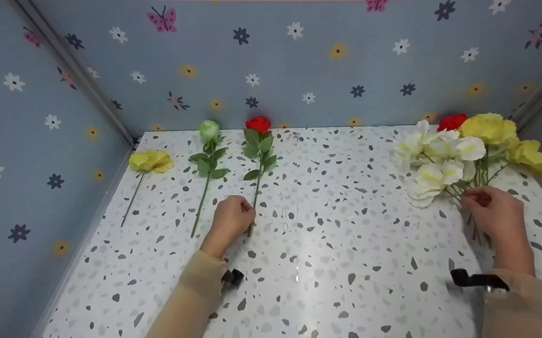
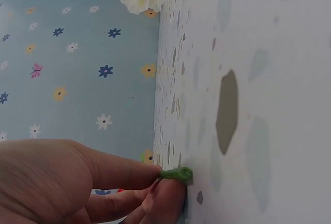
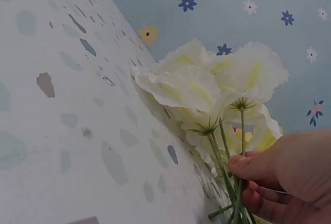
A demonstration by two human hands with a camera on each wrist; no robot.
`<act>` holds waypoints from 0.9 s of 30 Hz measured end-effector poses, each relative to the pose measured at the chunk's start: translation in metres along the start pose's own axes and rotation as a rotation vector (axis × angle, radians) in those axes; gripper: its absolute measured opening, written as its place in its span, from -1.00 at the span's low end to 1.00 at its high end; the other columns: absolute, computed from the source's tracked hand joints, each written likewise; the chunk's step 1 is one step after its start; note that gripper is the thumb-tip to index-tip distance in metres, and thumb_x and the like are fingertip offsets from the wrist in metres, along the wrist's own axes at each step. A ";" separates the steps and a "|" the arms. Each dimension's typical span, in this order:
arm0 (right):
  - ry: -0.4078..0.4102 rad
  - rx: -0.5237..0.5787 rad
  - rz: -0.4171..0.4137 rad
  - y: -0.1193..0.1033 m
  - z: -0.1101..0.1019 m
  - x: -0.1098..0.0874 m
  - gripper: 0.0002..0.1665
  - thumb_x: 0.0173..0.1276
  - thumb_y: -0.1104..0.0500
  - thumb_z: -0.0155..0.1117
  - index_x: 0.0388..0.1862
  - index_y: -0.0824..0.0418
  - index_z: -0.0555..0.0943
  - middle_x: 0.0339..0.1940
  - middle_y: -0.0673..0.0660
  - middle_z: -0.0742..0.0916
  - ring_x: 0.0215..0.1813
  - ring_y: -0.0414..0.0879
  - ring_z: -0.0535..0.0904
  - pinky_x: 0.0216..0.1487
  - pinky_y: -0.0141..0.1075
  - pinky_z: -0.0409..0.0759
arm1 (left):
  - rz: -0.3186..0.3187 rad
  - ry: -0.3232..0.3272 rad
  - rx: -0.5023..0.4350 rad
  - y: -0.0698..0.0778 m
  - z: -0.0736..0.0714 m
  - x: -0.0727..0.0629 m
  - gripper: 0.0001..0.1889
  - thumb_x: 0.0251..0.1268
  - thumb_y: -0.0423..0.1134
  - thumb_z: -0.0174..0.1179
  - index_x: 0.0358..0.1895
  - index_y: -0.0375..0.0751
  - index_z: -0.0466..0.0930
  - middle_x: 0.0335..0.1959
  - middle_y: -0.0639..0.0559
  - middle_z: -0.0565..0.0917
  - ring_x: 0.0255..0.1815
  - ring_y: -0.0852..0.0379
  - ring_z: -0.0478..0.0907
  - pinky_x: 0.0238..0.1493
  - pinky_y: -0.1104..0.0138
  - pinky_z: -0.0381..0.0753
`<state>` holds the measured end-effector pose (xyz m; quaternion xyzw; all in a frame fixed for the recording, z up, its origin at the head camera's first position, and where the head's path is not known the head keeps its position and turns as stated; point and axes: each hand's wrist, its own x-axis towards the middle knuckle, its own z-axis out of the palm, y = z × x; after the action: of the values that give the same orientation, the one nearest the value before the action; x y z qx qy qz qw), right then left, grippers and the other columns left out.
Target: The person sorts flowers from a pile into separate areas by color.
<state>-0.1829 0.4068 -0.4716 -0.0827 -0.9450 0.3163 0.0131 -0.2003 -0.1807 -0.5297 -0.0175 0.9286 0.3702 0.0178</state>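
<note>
My left hand [image 1: 232, 218] pinches the lower stem of a red rose [image 1: 258, 124] lying on the speckled table. In the left wrist view, the cut green stem end [image 2: 181, 174] pokes out between thumb and fingers, close to the tabletop. At the right, my right hand [image 1: 500, 213] grips the stems of several flowers. White blooms [image 1: 444, 157], a yellow bloom [image 1: 489, 129] and another red flower [image 1: 452, 122] cluster above that hand. The right wrist view shows thumb and curled fingers around green stems [image 3: 221, 164] beneath the white petals.
Left of the red rose lies a pale green rose [image 1: 209, 131] with a leafy stem. Farther left is a single yellow flower [image 1: 150, 161] on a thin stem. Blue flower-patterned panels [image 1: 280, 61] stand behind the table [image 1: 327, 206] and along its sides.
</note>
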 end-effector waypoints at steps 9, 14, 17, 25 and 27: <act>0.041 -0.017 -0.041 -0.002 -0.003 -0.002 -0.53 0.70 0.07 0.28 0.33 0.40 0.64 0.11 0.44 0.74 0.17 0.33 0.63 -0.27 -0.53 0.45 | -0.041 -0.010 0.003 0.044 -0.023 -0.026 -0.86 0.38 -0.38 0.23 -0.37 -0.25 0.72 -0.52 -0.03 0.66 -0.53 0.04 0.56 -0.37 0.19 0.55; 0.042 -0.002 -0.019 -0.008 -0.006 -0.004 -0.50 0.72 0.05 0.24 0.37 0.41 0.62 0.13 0.43 0.73 0.18 0.32 0.63 -0.27 -0.55 0.45 | -0.038 0.007 0.022 0.044 -0.022 -0.027 -0.87 0.37 -0.37 0.24 -0.38 -0.24 0.71 -0.51 -0.02 0.66 -0.50 0.03 0.56 -0.34 0.17 0.57; 0.049 0.000 0.003 -0.012 -0.008 -0.005 -0.48 0.73 0.03 0.23 0.38 0.40 0.62 0.15 0.41 0.73 0.18 0.28 0.63 -0.28 -0.54 0.46 | -0.040 0.006 0.021 0.043 -0.021 -0.026 -0.87 0.37 -0.36 0.25 -0.37 -0.24 0.72 -0.51 -0.02 0.67 -0.49 0.03 0.57 -0.33 0.15 0.59; 0.112 -0.005 0.042 -0.020 -0.013 -0.008 -0.49 0.73 0.01 0.23 0.38 0.37 0.61 0.15 0.34 0.72 0.07 0.03 0.57 -0.27 -0.52 0.47 | -0.050 -0.010 0.019 0.044 -0.023 -0.027 -0.89 0.37 -0.36 0.27 -0.36 -0.24 0.71 -0.50 -0.03 0.66 -0.48 0.00 0.59 -0.32 0.15 0.59; 0.131 0.002 0.069 -0.024 -0.014 -0.009 -0.48 0.74 0.00 0.20 0.41 0.37 0.58 0.18 0.34 0.70 0.09 0.04 0.56 -0.20 -0.45 0.48 | -0.052 -0.011 0.015 0.044 -0.023 -0.026 -0.89 0.36 -0.36 0.27 -0.36 -0.24 0.70 -0.50 -0.03 0.67 -0.48 0.00 0.60 -0.31 0.14 0.60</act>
<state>-0.1766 0.3948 -0.4458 -0.1356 -0.9383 0.3114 0.0643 -0.1769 -0.1638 -0.4819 -0.0393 0.9304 0.3629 0.0327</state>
